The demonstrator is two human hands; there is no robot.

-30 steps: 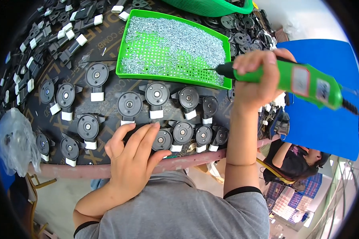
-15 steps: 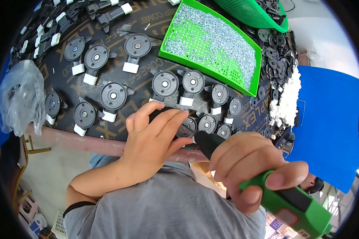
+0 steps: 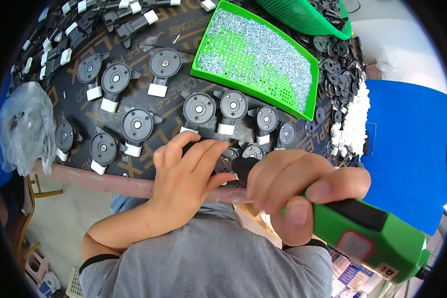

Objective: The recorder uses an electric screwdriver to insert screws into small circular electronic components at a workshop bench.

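The tip of the green plastic power screwdriver is hidden behind the two hands, so you cannot see what it touches. The part under the left hand is mostly covered too. The screwdriver's back end is cut off at the lower right of the picture.

The left hand lies flat at the near edge of the dark round desk, palm down. Its fingers are stretched out and a little spread, pressing on a round black plastic part with a white end. It grips nothing.

The right hand is curled tight around the black front of the screwdriver, thumb on top, pointing it toward the left hand.

More round black parts with shiny middles sit in rows across the desk. A green plastic tray full of small silver screws rests near the far right edge. A crumpled clear plastic bag hangs at the left edge.
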